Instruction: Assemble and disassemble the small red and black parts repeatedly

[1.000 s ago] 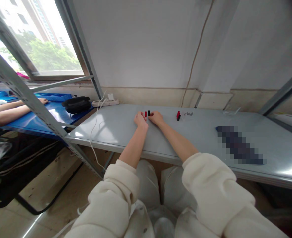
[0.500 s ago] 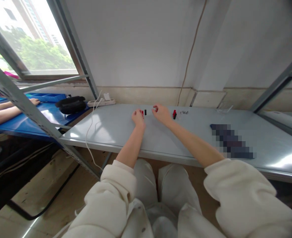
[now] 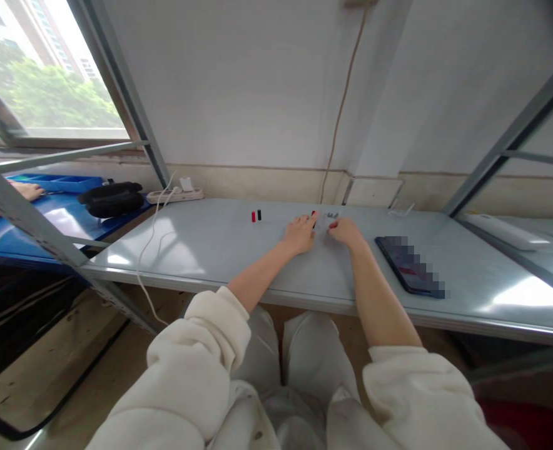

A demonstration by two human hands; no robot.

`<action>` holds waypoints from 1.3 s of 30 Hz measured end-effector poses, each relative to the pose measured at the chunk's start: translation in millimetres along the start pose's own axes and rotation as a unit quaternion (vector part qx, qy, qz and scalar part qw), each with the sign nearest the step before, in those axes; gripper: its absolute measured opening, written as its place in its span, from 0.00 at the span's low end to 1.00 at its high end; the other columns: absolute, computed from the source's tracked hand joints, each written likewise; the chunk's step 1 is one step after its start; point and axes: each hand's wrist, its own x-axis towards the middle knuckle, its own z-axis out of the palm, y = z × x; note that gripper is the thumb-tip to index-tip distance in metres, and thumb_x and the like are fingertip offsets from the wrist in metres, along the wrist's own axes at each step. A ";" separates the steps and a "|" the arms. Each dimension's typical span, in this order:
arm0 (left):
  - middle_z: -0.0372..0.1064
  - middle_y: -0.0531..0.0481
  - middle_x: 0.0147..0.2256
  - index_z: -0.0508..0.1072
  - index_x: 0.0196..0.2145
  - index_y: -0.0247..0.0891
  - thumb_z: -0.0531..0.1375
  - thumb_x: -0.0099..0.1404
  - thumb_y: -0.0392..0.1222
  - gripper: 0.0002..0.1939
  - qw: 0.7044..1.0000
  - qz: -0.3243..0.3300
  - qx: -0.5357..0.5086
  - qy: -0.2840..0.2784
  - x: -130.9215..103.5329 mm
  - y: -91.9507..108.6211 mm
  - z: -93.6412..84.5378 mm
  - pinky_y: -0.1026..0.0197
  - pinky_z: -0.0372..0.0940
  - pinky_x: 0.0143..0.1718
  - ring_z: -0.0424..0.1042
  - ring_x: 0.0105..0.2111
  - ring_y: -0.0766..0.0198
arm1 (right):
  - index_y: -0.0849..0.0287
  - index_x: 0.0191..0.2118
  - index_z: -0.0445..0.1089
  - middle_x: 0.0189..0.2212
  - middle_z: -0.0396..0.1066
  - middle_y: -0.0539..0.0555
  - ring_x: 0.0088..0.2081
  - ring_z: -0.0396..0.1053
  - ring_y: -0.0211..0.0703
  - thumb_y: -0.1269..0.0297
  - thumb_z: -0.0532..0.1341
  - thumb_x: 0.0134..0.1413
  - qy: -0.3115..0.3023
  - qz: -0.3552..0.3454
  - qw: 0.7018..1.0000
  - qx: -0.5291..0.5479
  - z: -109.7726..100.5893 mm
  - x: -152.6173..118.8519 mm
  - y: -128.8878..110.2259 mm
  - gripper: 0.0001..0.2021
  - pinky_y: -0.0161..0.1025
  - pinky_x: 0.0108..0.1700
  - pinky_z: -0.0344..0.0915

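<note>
On the grey tabletop, my left hand (image 3: pixel 299 234) lies palm down with its fingers stretched out. Its fingertips reach a small red piece (image 3: pixel 313 213), which they partly cover along with a dark piece beside it. My right hand (image 3: pixel 346 232) is just to the right, thumb and fingers drawn together; whatever may be between them is too small to make out. Several small metal parts (image 3: pixel 333 215) lie just beyond its fingertips, near a clear bit of plastic. Farther left, a red cylinder (image 3: pixel 253 217) and a black cylinder (image 3: pixel 259 214) stand side by side.
A phone (image 3: pixel 408 265) lies right of my right arm. A clear plastic object (image 3: pixel 402 210) sits near the wall. On the left are a power strip (image 3: pixel 176 195) with a white cable, a black case (image 3: pixel 112 200) and another person's hand (image 3: pixel 29 190) on a blue table. Metal posts frame both ends.
My left hand has left the red and black cylinders on the left and moved right to the other red piece. My right hand has also moved right, to the metal parts. The view has shifted slightly.
</note>
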 end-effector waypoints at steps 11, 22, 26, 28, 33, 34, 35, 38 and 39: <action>0.67 0.41 0.43 0.68 0.44 0.37 0.50 0.61 0.34 0.14 0.998 0.014 -0.011 0.056 16.5 -7.7 8.6 0.53 0.55 0.46 0.63 0.45 0.55 | 0.63 0.38 0.71 0.41 0.70 0.64 0.45 0.67 0.55 0.60 0.61 0.44 -0.015 0.044 0.999 -0.008 9.2 -9.8 -18.9 0.15 0.46 0.43 0.63; 0.66 0.53 0.23 0.68 0.20 0.40 0.63 0.46 0.28 0.09 0.922 -0.030 -0.343 0.179 11.1 -39.0 -4.5 0.62 0.59 0.36 0.63 0.25 0.65 | 0.61 0.38 0.71 0.41 0.71 0.62 0.45 0.67 0.50 0.63 0.56 0.48 0.014 0.029 0.999 0.009 16.8 -8.1 -21.6 0.12 0.43 0.43 0.62; 0.67 0.53 0.24 0.69 0.20 0.40 0.65 0.43 0.27 0.11 0.853 -0.125 -0.465 0.202 -7.0 -39.9 -20.3 0.64 0.59 0.37 0.62 0.25 0.67 | 0.61 0.36 0.71 0.38 0.71 0.60 0.41 0.68 0.46 0.68 0.55 0.48 -0.007 -0.024 1.000 0.005 17.1 -9.7 -26.4 0.10 0.38 0.39 0.62; 0.68 0.53 0.25 0.70 0.21 0.40 0.65 0.43 0.28 0.10 0.839 -0.138 -0.483 0.210 -14.9 -37.9 -24.4 0.64 0.59 0.37 0.62 0.25 0.67 | 0.61 0.34 0.71 0.36 0.72 0.59 0.39 0.68 0.44 0.68 0.56 0.47 -0.023 -0.086 0.996 0.001 16.7 -12.7 -31.6 0.09 0.36 0.38 0.61; 0.67 0.53 0.25 0.70 0.22 0.40 0.64 0.45 0.29 0.09 0.847 -0.101 -0.477 0.213 -22.2 -36.2 -25.4 0.64 0.59 0.36 0.62 0.24 0.68 | 0.62 0.32 0.70 0.31 0.72 0.58 0.35 0.68 0.42 0.68 0.58 0.45 -0.041 -0.199 0.979 -0.019 15.3 -20.4 -43.0 0.07 0.34 0.35 0.59; 0.67 0.53 0.24 0.70 0.22 0.40 0.64 0.45 0.28 0.09 0.842 -0.104 -0.484 0.213 -22.1 -36.6 -25.3 0.65 0.59 0.36 0.62 0.24 0.69 | 0.62 0.31 0.70 0.31 0.72 0.58 0.34 0.68 0.43 0.68 0.58 0.45 -0.038 -0.205 0.978 -0.026 14.9 -21.2 -43.8 0.07 0.34 0.34 0.58; 0.67 0.54 0.24 0.70 0.22 0.40 0.64 0.45 0.28 0.09 0.838 -0.107 -0.492 0.213 -21.8 -37.1 -25.2 0.65 0.59 0.36 0.61 0.23 0.69 | 0.62 0.31 0.70 0.31 0.72 0.58 0.34 0.68 0.43 0.68 0.58 0.45 -0.035 -0.208 0.977 -0.034 14.3 -21.8 -44.2 0.07 0.34 0.34 0.58; 0.67 0.54 0.24 0.70 0.23 0.39 0.64 0.46 0.29 0.08 0.845 -0.097 -0.481 0.214 -20.8 -39.3 -24.8 0.66 0.59 0.36 0.61 0.23 0.71 | 0.62 0.32 0.70 0.31 0.72 0.59 0.35 0.68 0.45 0.67 0.57 0.45 -0.032 -0.197 0.978 -0.062 12.3 -23.5 -44.8 0.07 0.34 0.34 0.58; 0.68 0.54 0.25 0.71 0.23 0.39 0.63 0.47 0.30 0.07 0.857 -0.085 -0.461 0.215 -20.4 -40.3 -24.4 0.65 0.59 0.36 0.61 0.23 0.70 | 0.62 0.33 0.70 0.32 0.72 0.60 0.36 0.68 0.45 0.67 0.57 0.45 -0.031 -0.193 0.978 -0.071 11.5 -24.2 -45.3 0.08 0.34 0.34 0.58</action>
